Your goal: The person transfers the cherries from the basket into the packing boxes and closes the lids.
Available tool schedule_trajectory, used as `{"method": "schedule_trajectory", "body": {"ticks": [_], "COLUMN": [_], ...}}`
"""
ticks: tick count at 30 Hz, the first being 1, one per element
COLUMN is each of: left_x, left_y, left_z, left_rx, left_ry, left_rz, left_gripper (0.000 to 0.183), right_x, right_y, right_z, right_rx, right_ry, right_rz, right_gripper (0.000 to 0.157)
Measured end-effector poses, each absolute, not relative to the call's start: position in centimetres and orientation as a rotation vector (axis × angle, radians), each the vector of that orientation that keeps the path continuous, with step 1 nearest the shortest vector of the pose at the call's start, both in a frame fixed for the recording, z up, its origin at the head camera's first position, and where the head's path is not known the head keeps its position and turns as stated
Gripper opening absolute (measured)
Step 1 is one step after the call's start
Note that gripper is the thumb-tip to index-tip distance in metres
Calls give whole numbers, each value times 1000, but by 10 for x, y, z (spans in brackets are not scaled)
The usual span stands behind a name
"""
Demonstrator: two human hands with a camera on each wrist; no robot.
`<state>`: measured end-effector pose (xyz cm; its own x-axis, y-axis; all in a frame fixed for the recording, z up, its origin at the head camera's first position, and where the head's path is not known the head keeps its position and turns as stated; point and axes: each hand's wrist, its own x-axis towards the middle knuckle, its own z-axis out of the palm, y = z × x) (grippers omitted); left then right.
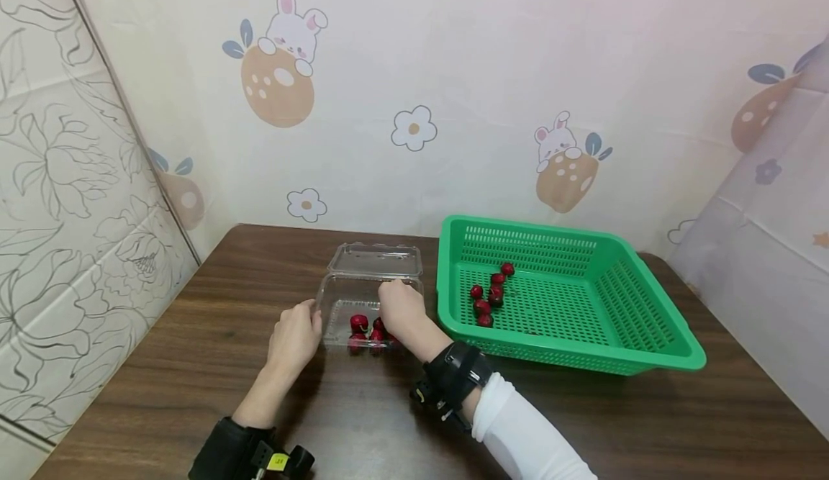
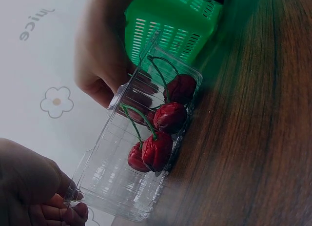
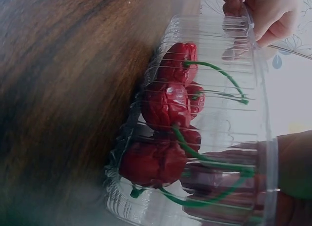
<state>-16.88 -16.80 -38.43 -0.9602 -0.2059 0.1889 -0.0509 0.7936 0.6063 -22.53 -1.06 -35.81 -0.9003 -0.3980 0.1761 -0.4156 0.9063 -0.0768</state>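
Note:
A clear plastic clamshell box (image 1: pixel 341 296) stands on the table, its lid (image 1: pixel 377 258) folded open toward the back. Inside, several red cherries (image 2: pixel 157 150) with green stems sit along the near wall, toward the right. My left hand (image 1: pixel 294 337) pinches the box's left rim between thumb and fingers. Over the right side of the box, my right hand (image 1: pixel 403 312) reaches in with bent fingers down beside the cherries. Its fingertips show blurred through the plastic wall in the right wrist view, and I cannot tell whether they grip a cherry.
To the right of the box is a green plastic basket (image 1: pixel 660 322) with several more cherries (image 1: pixel 496 291) in its left part. Both stand on a brown wooden table (image 1: pixel 259 271). A printed curtain (image 1: pixel 414 178) hangs behind the table's back edge.

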Motion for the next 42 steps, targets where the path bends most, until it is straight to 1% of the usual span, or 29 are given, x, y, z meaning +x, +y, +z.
{"method": "schedule_trajectory", "body": {"ticks": [11, 18, 24, 28, 31, 42], "left_x": [-168, -168, -169, -169, -169, -169], "left_y": [-169, -170, -171, -171, -170, -170], "left_z": [-384, -385, -385, -384, -385, -386], "left_rx": [198, 189, 184, 182, 177, 164], "left_ry": [-2737, -2739, -2741, -2746, -2747, -2745], "left_rz": [-905, -906, -896, -901, -901, -902], "left_gripper": [32, 33, 33, 33, 33, 32], "right_x": [-225, -216, -206, -198, -193, -178], "right_y": [-9, -8, -1, 6, 12, 40], "right_z": [-360, -351, -340, -332, -327, -304], "right_rx": [665, 704, 767, 810, 839, 926], "right_ry": [-2894, -2878, -2858, -2852, -2838, -2781], "right_rz": [187, 258, 363, 510, 599, 621], "right_gripper": [11, 9, 15, 10, 10, 8]}}
